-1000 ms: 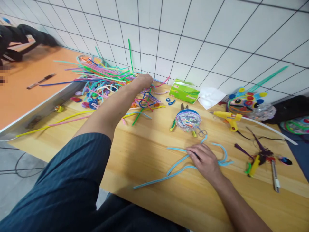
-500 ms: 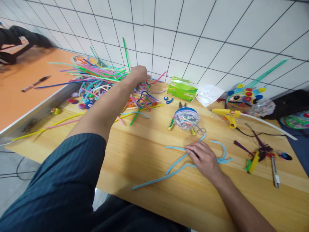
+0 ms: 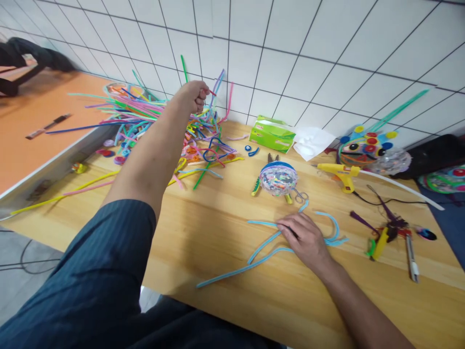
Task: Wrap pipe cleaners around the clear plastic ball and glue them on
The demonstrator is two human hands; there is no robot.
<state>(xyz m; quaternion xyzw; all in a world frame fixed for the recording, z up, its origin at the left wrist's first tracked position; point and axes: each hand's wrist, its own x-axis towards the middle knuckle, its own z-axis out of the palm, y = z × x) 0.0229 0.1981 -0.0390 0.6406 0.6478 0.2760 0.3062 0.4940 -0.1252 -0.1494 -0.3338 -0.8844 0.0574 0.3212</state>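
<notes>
My left hand (image 3: 196,95) is closed on a red pipe cleaner (image 3: 213,93) whose tip shows past the fingers, above a heap of colourful pipe cleaners (image 3: 140,109) by the tiled wall. Over the light blue pipe cleaners (image 3: 240,273) on the wooden table rests my right hand (image 3: 302,237), fingers curled. A small dark object (image 3: 292,231) shows between its thumb and fingers; what it is I cannot make out. Behind that hand, a clear ball with a colourful filling (image 3: 278,179) sits on green and yellow pliers (image 3: 256,187), beside the scissor handles (image 3: 301,196).
A green tissue pack (image 3: 272,134) and white tissue (image 3: 313,143) lie by the wall. To the right are a yellow glue gun (image 3: 343,173), a decorated figure (image 3: 366,145), a cutter knife (image 3: 411,257) and purple pieces. Buttons (image 3: 105,153) lie at the left.
My left hand has risen and moved slightly left from the heap, with a red tip now showing at its fingers. Several pipe cleaners near it now stand more upright. My right hand has stayed put.
</notes>
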